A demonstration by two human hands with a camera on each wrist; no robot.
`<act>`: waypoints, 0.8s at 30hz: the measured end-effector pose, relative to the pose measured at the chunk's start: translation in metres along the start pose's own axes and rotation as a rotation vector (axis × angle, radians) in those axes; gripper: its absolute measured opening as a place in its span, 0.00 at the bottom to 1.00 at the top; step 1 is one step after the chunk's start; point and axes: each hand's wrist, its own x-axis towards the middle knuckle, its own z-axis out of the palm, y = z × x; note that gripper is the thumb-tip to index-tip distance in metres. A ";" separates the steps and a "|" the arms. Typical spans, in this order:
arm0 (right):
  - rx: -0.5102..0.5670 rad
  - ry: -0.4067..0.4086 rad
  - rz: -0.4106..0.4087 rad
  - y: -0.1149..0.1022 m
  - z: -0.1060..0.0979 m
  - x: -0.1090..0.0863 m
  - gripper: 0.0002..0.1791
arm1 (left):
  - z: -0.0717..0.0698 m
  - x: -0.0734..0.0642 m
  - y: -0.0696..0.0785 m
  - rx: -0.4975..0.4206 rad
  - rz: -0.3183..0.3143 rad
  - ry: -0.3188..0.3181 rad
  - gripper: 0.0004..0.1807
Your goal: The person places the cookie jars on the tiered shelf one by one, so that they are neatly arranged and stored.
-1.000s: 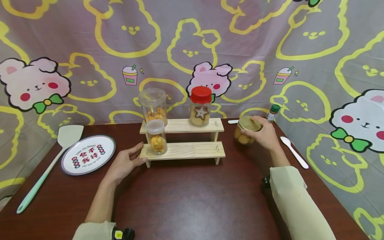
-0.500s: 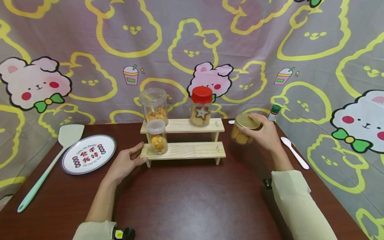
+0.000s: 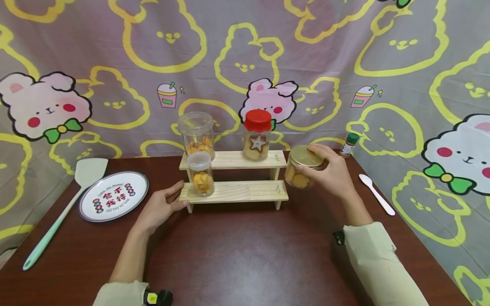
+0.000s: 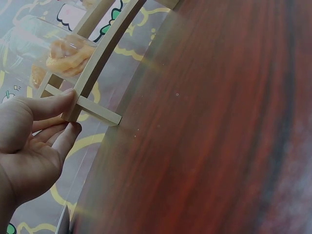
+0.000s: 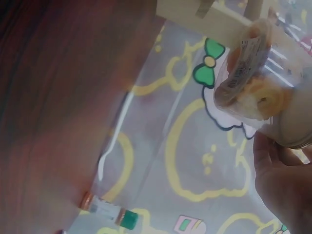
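My left hand (image 3: 162,208) pinches the left end of the two-step wooden rack (image 3: 245,191), thumb above and fingers below the lower board in the left wrist view. My right hand (image 3: 331,172) grips a clear cookie jar (image 3: 300,176) by its gold lid, just right of the rack. Round cookies and a label show through that jar in the right wrist view. On the lower step stands a small jar with a whitish lid (image 3: 200,176). The upper step bears a large clear-lidded jar (image 3: 197,136) and a red-lidded jar (image 3: 257,138) with a star-shaped cookie.
To the left lie a white plate (image 3: 113,197) with red writing and a long spatula (image 3: 63,216). A green-capped spice bottle (image 3: 348,145) stands at the back right, with a white spoon (image 3: 376,194) nearer. A patterned cloth (image 3: 325,46) hangs behind the table.
My right hand has carried the gold-lidded jar left, up off the table and close to the rack's right end. The left hand keeps its place on the rack.
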 end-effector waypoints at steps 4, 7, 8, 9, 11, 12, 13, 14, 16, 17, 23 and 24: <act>-0.004 -0.009 -0.047 -0.009 0.001 -0.001 0.35 | -0.001 0.000 0.001 0.010 -0.006 -0.001 0.39; 0.012 -0.023 -0.078 -0.016 0.003 -0.001 0.35 | -0.001 0.000 0.002 0.017 -0.010 0.000 0.39; 0.016 -0.029 -0.087 -0.018 0.003 -0.001 0.35 | -0.001 0.000 0.002 0.017 -0.010 -0.001 0.39; 0.025 -0.036 -0.096 -0.021 0.004 -0.001 0.34 | -0.001 0.000 0.003 0.015 -0.012 -0.002 0.39; 0.030 -0.051 -0.110 -0.026 0.006 0.000 0.34 | -0.001 -0.001 0.003 0.012 -0.012 -0.003 0.39; 0.037 -0.057 -0.117 -0.028 0.007 0.000 0.34 | -0.001 -0.001 0.003 0.009 -0.012 -0.005 0.39; 0.041 -0.063 -0.121 -0.030 0.009 0.000 0.34 | -0.001 -0.001 0.003 0.012 -0.012 -0.003 0.39; 0.044 -0.069 -0.125 -0.031 0.010 0.000 0.34 | -0.001 -0.001 0.003 0.013 -0.010 -0.002 0.39; 0.052 -0.083 -0.137 -0.035 0.014 0.001 0.35 | -0.001 -0.001 0.003 0.015 -0.005 -0.001 0.39; 0.055 -0.090 -0.144 -0.036 0.016 0.001 0.35 | -0.001 0.000 0.003 0.015 -0.003 -0.002 0.39; 0.044 -0.134 -0.166 -0.041 0.028 0.001 0.37 | -0.001 0.001 0.001 0.008 -0.002 -0.004 0.39; 0.047 -0.139 -0.166 -0.042 0.030 0.001 0.37 | -0.001 0.000 0.001 0.010 -0.004 -0.003 0.39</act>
